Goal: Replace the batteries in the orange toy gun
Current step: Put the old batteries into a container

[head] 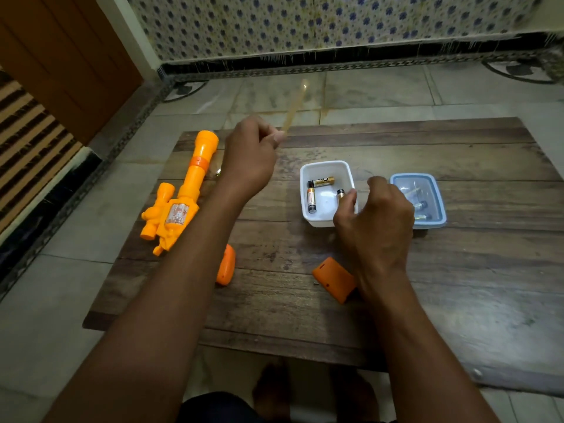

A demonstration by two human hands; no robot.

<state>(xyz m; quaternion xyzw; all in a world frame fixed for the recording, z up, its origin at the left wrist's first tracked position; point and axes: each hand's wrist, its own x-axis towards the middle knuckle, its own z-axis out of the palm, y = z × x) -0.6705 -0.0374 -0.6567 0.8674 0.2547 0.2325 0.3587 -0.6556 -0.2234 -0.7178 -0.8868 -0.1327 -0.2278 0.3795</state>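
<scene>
— Where's the orange toy gun (180, 206)?
— Flat along the left edge of the wooden board (427, 285), barrel toward the far left corner; an orange cover (334, 279) lies mid-board, just beside the right wrist.
— And the hands?
— The left hand (248, 160) is raised, clenched round a blurred yellowish rod (294, 106); the right hand (378, 215) hangs curled over the white tray (325, 162), thumb against a battery (340, 194); whether it grips it I cannot tell; two more batteries (311, 199) lie inside the tray.

Wooden board (457, 285), on tiled floor (76, 270) — bearing: orange toy gun (183, 193) overhanging left edge, white tray (326, 162), blue-rimmed box (412, 175), orange battery cover (332, 277), tiny screw (315, 282).
</scene>
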